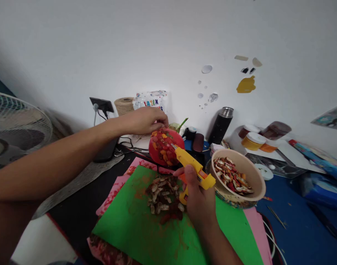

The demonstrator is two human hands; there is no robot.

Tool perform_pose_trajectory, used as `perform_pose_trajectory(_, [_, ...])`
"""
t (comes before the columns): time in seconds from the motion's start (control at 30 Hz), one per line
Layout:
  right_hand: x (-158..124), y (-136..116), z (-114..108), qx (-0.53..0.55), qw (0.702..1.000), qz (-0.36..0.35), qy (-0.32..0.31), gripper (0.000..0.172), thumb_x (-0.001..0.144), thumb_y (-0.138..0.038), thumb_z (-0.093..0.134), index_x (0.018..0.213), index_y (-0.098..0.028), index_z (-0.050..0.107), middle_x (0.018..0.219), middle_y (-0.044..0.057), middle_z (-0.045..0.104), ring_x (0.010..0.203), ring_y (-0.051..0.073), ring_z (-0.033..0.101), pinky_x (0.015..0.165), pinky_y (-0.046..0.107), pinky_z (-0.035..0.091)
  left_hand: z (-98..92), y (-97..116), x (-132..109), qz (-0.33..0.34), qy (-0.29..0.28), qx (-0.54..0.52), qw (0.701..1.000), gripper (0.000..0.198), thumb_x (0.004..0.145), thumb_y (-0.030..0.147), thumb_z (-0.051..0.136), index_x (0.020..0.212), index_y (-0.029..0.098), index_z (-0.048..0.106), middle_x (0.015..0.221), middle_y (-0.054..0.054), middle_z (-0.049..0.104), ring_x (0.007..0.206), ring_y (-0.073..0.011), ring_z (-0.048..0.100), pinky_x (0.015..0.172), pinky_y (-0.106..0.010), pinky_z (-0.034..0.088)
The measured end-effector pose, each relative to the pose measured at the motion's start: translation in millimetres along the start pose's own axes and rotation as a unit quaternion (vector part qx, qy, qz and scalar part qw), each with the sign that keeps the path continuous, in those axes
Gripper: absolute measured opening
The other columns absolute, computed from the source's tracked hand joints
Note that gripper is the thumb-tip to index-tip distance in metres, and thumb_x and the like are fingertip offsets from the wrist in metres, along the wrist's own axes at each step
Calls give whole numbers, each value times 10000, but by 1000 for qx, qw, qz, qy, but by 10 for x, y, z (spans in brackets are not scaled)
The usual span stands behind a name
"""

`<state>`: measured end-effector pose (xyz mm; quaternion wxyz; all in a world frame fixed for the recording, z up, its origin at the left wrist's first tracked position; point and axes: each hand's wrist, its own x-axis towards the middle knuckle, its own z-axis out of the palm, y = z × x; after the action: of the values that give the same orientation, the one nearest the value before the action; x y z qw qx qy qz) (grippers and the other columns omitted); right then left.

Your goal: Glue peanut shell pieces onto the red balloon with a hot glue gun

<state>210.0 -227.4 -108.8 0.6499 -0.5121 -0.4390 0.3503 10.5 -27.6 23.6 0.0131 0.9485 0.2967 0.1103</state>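
Note:
A round red balloon (170, 142) stands at the middle of the desk, its front partly covered with red, orange and brown pieces. My left hand (146, 120) reaches over from the left with curled fingers gripping the balloon's top; the fingertips are partly hidden. In my right hand (200, 202) is a yellow hot glue gun (189, 160), its metal nozzle pointing up and left at the balloon's right front, touching it or very close. Below them a pile of brown and whitish broken shell-like pieces (163, 193) lies on a stained green sheet (124, 224).
A beige bowl (258, 176) of similar painted pieces stands at right. Behind are a black flask (220, 125), paint jars (253, 141), a twine spool (123, 106) and a latex balloon packet (150, 101). A fan (19, 121) is at left; tweezers (276, 216) lie at right.

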Motion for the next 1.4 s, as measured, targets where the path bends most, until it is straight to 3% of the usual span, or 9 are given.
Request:
perform_pose_trajectory(0.2, [-7, 9, -2, 10, 1000, 2, 6, 624, 989, -782, 759, 828, -195, 901, 612, -11, 563, 551, 144, 462, 517, 268, 426, 45, 8, -54, 0, -22, -13, 1000, 298, 1070, 243, 566, 1183, 226, 841, 1155, -83, 842, 1112, -256, 753, 991, -350, 536])
perform_pose_trajectory(0.43, [12, -94, -31, 14, 1000, 5, 11, 711, 952, -878, 725, 812, -198, 881, 603, -24, 522, 504, 123, 423, 446, 252, 360, 140, 104, -396, -43, 184, -56, 980, 309, 1088, 295, 571, 1193, 195, 843, 1123, -85, 850, 1029, -237, 762, 982, -359, 574])
perform_pose_trajectory(0.57, [60, -220, -41, 30, 999, 23, 30, 755, 841, -941, 779, 733, -194, 811, 574, -29, 507, 492, 120, 435, 422, 237, 351, 267, 292, -696, -50, 203, -90, 974, 290, 1118, 344, 596, 1161, 204, 847, 1076, -73, 861, 1018, -237, 774, 976, -348, 578])
perform_pose_trajectory(0.7, [91, -257, -45, 25, 998, 34, 43, 765, 805, -945, 797, 688, -191, 755, 560, -9, 547, 492, 130, 479, 428, 240, 386, 443, 390, -952, -32, 135, -122, 983, 269, 1140, 322, 594, 1118, 239, 849, 1016, -47, 856, 939, -207, 775, 895, -294, 562])
perform_pose_trajectory(0.83, [87, -216, -38, 24, 998, 34, 46, 738, 823, -924, 803, 766, -188, 777, 590, -17, 564, 498, 126, 456, 422, 243, 372, 566, 412, -1092, -5, -19, -127, 992, 162, 1102, 334, 704, 1118, 272, 853, 981, -26, 845, 874, -195, 774, 781, -267, 516])
perform_pose_trajectory(1.0, [73, -207, -31, 28, 999, 28, 34, 733, 845, -928, 792, 755, -200, 787, 564, -38, 520, 475, 120, 444, 406, 241, 345, 578, 611, -1084, -12, -123, -101, 987, 152, 1029, 210, 752, 1132, 292, 828, 1039, -9, 860, 904, -213, 800, 783, -298, 522])
perform_pose_trajectory(1.13, [70, -216, -35, 15, 999, 5, 41, 693, 880, -882, 801, 733, -204, 800, 608, -9, 587, 521, 126, 490, 444, 246, 381, 679, 809, -1035, -23, -202, -47, 978, 131, 1001, 166, 749, 1090, 243, 808, 999, -42, 861, 850, -246, 808, 689, -326, 499])
perform_pose_trajectory(1.3, [61, -221, -16, 22, 999, -5, 25, 693, 901, -892, 773, 734, -220, 788, 571, -37, 520, 500, 125, 440, 439, 260, 347, 890, 912, -973, -23, -224, -13, 974, 176, 1050, 217, 721, 1209, 195, 794, 1079, -107, 874, 947, -295, 837, 735, -341, 537])
perform_pose_trajectory(1.4, [63, -234, 6, 16, 999, -18, 25, 637, 895, -842, 809, 718, -230, 784, 566, -33, 535, 533, 144, 482, 493, 281, 393, 941, 943, -931, -18, -216, -28, 976, 172, 1088, 196, 657, 1196, 209, 790, 1054, -88, 869, 931, -269, 826, 753, -323, 546])
